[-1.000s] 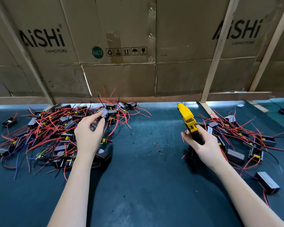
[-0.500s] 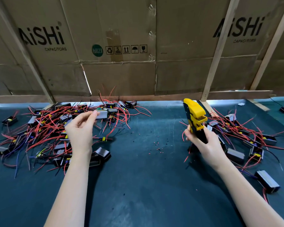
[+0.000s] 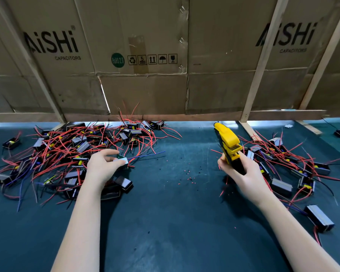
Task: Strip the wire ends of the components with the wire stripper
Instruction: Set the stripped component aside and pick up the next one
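My right hand [image 3: 241,173] grips the black handles of a yellow wire stripper [image 3: 228,143], its head pointing up and away over the dark mat. My left hand [image 3: 102,166] pinches a small grey component [image 3: 122,160] at the right edge of the left pile [image 3: 67,154]. Red and blue wires [image 3: 145,155] trail from that component to the right. The left pile is a tangle of small black and grey box components with red wires. A second pile of the same components [image 3: 283,163] lies just right of the stripper.
Cardboard boxes [image 3: 145,55] braced by wooden slats [image 3: 259,65] wall off the back of the dark green mat [image 3: 175,222]. Small red and black insulation bits [image 3: 188,173] dot the mat between my hands. One loose component [image 3: 320,217] lies at the near right.
My left hand dropped from the top of the left pile toward me and now pinches a component at the pile's right edge. The stripper stayed upright, barely shifting.
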